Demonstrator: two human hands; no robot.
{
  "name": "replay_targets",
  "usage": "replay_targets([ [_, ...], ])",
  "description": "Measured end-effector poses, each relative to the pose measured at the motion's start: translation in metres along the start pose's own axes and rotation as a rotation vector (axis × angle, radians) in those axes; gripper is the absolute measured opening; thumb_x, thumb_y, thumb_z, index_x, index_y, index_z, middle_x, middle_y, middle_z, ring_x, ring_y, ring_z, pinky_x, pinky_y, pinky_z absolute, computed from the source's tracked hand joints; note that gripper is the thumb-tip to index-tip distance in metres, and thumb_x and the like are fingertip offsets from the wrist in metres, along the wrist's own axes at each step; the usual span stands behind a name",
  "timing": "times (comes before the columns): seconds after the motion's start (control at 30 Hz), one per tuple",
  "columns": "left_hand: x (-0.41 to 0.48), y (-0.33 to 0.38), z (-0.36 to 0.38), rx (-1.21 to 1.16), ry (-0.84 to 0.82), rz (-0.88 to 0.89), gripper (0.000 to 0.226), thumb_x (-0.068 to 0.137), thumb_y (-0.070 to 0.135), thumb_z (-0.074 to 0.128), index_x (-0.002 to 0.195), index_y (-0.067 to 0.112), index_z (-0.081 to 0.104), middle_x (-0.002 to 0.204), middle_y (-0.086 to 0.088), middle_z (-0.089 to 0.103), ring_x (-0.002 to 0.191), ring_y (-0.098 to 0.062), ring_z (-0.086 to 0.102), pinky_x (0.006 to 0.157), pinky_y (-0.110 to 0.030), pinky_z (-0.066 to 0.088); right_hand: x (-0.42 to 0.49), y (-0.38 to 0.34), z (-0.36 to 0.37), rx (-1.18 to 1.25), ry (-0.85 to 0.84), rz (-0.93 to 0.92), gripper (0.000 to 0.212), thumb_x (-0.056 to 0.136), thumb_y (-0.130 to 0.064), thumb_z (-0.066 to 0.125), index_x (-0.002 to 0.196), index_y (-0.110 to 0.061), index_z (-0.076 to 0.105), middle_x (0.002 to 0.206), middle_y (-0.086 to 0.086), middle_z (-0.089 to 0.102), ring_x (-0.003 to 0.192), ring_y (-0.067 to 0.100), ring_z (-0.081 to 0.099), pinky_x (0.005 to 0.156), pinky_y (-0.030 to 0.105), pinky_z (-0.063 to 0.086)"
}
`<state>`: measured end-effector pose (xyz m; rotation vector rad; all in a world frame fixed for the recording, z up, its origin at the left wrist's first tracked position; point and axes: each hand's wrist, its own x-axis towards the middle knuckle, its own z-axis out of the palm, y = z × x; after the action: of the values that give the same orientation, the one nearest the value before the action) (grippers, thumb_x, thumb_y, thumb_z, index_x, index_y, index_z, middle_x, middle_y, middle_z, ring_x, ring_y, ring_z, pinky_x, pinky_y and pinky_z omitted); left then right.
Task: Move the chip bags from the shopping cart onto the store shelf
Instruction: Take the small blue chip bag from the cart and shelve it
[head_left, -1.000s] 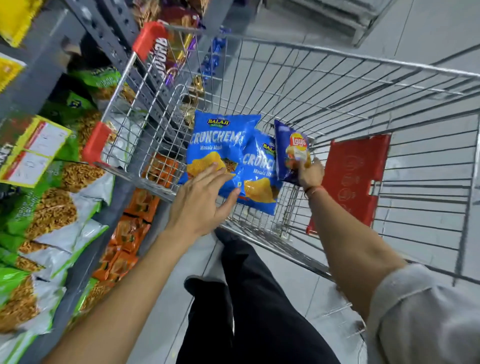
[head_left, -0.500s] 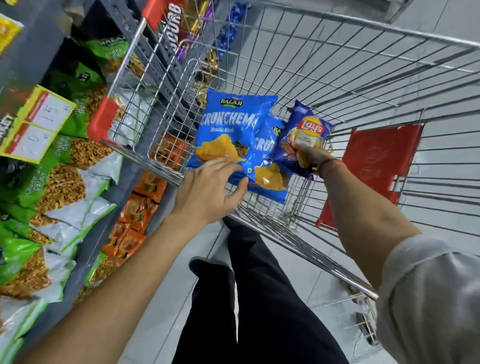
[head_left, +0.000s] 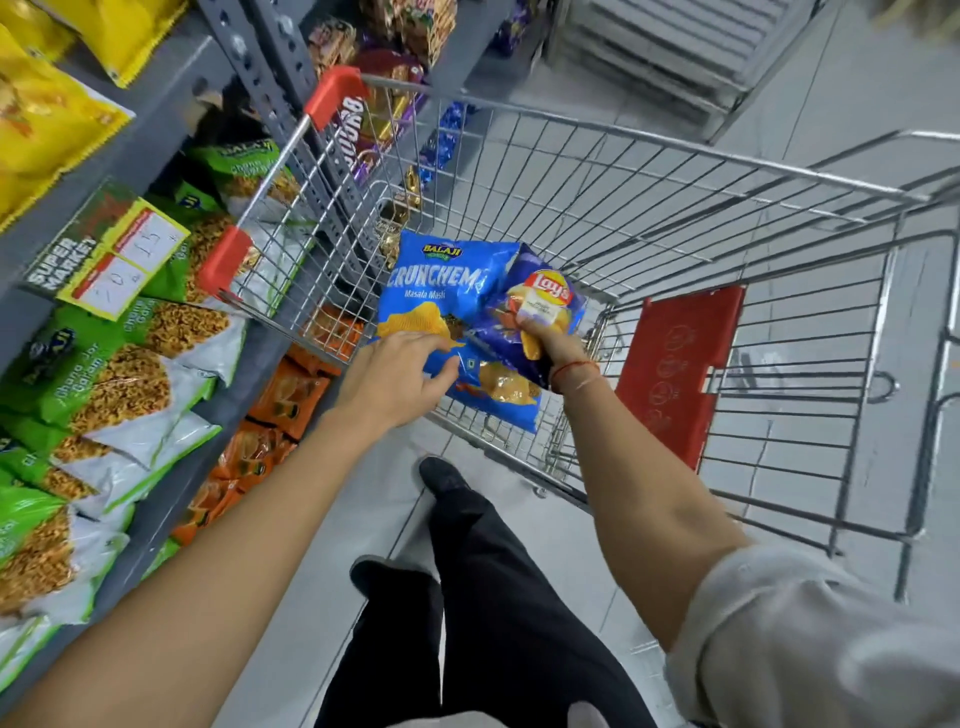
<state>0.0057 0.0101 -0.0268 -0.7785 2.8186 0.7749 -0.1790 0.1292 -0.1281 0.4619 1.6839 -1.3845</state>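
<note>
Inside the wire shopping cart (head_left: 675, 218), near its left corner, a blue Crunchem chip bag (head_left: 436, 286) leans upright. A second blue Crunchem bag (head_left: 498, 387) lies partly hidden under it. My left hand (head_left: 400, 379) rests with spread fingers on the lower edge of the front Crunchem bag. My right hand (head_left: 550, 345) grips the bottom of a dark blue Lay's chip bag (head_left: 540, 301), held tilted against the Crunchem bags. The store shelf (head_left: 156, 135) stands to the left of the cart.
The shelf holds yellow bags (head_left: 47, 114) on top, green snack bags (head_left: 104, 374) in the middle and orange packs (head_left: 280, 400) low down. A price tag (head_left: 124, 260) hangs off its edge. The cart's red child-seat flap (head_left: 675, 364) is to the right. My legs stand below on grey floor.
My right hand has carried the Lay's bag left, so it now overlaps the front Crunchem bag. My left hand stays on the Crunchem bag's lower edge. The camera has tilted.
</note>
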Motion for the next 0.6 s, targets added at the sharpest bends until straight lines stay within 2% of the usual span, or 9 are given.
replay_targets([
  [0.1,-0.001,0.001,-0.002,-0.006,-0.016,-0.028,0.033,0.09,0.039,0.045,0.11,0.021,0.062,0.117,0.0,0.067,0.109,-0.024,0.059,0.083,-0.039,0.048,-0.022,-0.004,0.012,-0.041,0.037,-0.108,0.07,0.069,-0.014,0.083,0.128,0.002,0.048,0.128,0.02,0.06,0.111,0.033,0.062,0.098,0.046,0.05],
  [0.17,-0.005,0.004,-0.008,-0.039,-0.021,-0.026,0.033,0.09,0.036,0.047,0.112,0.017,0.061,0.117,-0.004,0.066,0.109,-0.027,0.059,0.086,-0.042,0.049,-0.04,-0.01,0.021,-0.101,0.023,-0.202,0.077,0.066,-0.012,0.085,0.13,0.0,0.043,0.127,0.018,0.06,0.112,0.03,0.062,0.095,0.042,0.052],
  [0.23,-0.011,0.007,-0.02,-0.05,-0.012,-0.017,0.034,0.09,0.033,0.049,0.116,0.013,0.058,0.119,-0.008,0.065,0.112,-0.029,0.057,0.092,-0.044,0.047,-0.056,-0.02,0.029,-0.115,-0.001,-0.3,0.077,0.066,-0.007,0.085,0.129,0.0,0.042,0.122,0.016,0.062,0.098,0.022,0.064,0.075,0.027,0.057],
  [0.3,-0.018,0.008,-0.039,-0.042,0.047,-0.034,0.036,0.09,0.033,0.05,0.12,0.015,0.056,0.122,-0.008,0.063,0.115,-0.028,0.054,0.094,-0.041,0.045,-0.078,-0.037,0.039,-0.104,-0.035,-0.396,0.075,0.065,-0.001,0.083,0.129,0.0,0.042,0.11,0.013,0.063,0.078,0.01,0.063,0.052,0.011,0.051],
  [0.33,-0.023,0.008,-0.052,-0.047,0.095,-0.046,0.036,0.09,0.033,0.05,0.122,0.016,0.056,0.123,-0.008,0.062,0.116,-0.027,0.054,0.092,-0.039,0.043,-0.089,-0.048,0.044,-0.094,-0.045,-0.447,0.075,0.065,0.0,0.083,0.128,0.001,0.043,0.105,0.011,0.063,0.07,0.003,0.063,0.048,0.008,0.049],
  [0.43,-0.042,0.008,-0.103,-0.099,0.276,-0.041,0.033,0.09,0.027,0.054,0.12,0.012,0.058,0.122,-0.012,0.064,0.113,-0.028,0.056,0.092,-0.033,0.039,-0.131,-0.086,0.065,-0.091,-0.107,-0.609,0.061,0.065,0.002,0.083,0.119,0.002,0.053,0.1,0.01,0.065,0.057,-0.01,0.064,0.05,0.007,0.049],
  [0.5,-0.061,0.007,-0.148,-0.123,0.407,-0.03,0.032,0.089,0.023,0.056,0.118,0.009,0.059,0.121,-0.013,0.064,0.112,-0.03,0.056,0.092,-0.029,0.035,-0.167,-0.113,0.084,-0.099,-0.157,-0.719,0.053,0.065,0.0,0.083,0.111,-0.001,0.057,0.101,0.012,0.067,0.067,-0.002,0.068,0.06,0.013,0.053],
  [0.57,-0.09,0.003,-0.191,-0.102,0.558,-0.045,0.034,0.089,0.024,0.058,0.12,0.011,0.059,0.123,-0.012,0.063,0.114,-0.029,0.055,0.096,-0.031,0.035,-0.21,-0.132,0.106,-0.101,-0.231,-0.829,0.049,0.066,-0.004,0.083,0.108,-0.003,0.059,0.104,0.012,0.069,0.078,0.007,0.067,0.071,0.019,0.056],
  [0.6,-0.106,0.001,-0.213,-0.068,0.645,-0.045,0.035,0.088,0.026,0.058,0.12,0.012,0.059,0.123,-0.012,0.063,0.115,-0.028,0.055,0.096,-0.031,0.035,-0.23,-0.141,0.118,-0.087,-0.28,-0.898,0.042,0.067,-0.003,0.082,0.104,-0.006,0.06,0.101,0.01,0.069,0.078,0.006,0.068,0.071,0.019,0.056],
])
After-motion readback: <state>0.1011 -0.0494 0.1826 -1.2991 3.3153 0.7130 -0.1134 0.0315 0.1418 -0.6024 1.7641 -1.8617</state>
